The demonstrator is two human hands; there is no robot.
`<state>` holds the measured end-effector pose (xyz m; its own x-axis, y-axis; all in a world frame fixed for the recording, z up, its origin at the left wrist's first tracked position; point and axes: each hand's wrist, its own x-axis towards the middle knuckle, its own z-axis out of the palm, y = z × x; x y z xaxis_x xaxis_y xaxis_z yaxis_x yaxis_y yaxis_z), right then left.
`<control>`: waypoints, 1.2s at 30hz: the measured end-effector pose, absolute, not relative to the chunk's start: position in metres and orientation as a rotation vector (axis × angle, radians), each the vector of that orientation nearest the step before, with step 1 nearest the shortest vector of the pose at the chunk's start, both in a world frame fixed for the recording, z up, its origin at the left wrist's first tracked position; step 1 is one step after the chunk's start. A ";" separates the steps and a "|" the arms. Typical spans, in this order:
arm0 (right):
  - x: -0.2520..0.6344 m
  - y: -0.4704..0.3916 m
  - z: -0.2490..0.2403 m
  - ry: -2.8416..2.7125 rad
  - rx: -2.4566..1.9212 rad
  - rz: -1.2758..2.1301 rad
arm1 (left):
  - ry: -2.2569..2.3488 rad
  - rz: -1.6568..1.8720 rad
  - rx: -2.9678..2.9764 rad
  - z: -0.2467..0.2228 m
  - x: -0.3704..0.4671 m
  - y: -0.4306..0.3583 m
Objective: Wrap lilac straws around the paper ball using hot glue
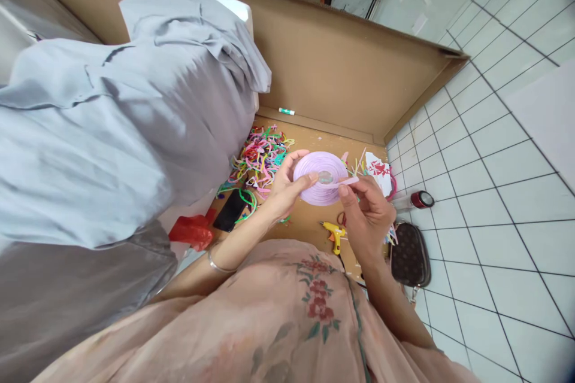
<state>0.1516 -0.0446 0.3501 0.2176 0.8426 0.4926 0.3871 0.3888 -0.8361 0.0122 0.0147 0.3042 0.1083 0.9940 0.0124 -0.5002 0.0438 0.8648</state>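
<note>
A roll of pale purple ribbon [317, 163] is held up in front of me, above the brown work surface. My left hand [290, 182] grips its left side, the thumb lying across the front near the hollow centre. To the right, my right hand [368, 206] pinches the ribbon's loose end [349, 181] between thumb and fingers, close to the roll's right edge. Below the roll, a yellow glue gun [334, 236] lies on the surface. Scissors with reddish handles [341, 219] are partly visible beside it.
Colourful fuzzy strips [263, 155] are heaped left, near a black phone [230, 210] and red plastic [192, 231]. A glue stick [286, 111] lies by the cardboard wall [323, 66]. Right are a bottle [422, 199] and brown bag [409, 254]. Grey cloth [135, 119] covers something large at left.
</note>
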 end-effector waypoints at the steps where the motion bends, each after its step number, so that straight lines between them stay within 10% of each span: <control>1: 0.152 -0.044 0.350 -1.381 -1.221 0.461 | 0.750 1.328 0.853 0.304 0.013 0.015; 36: 0.170 -0.020 0.371 -1.675 -1.292 0.433 | 0.741 1.240 0.815 0.313 0.013 0.011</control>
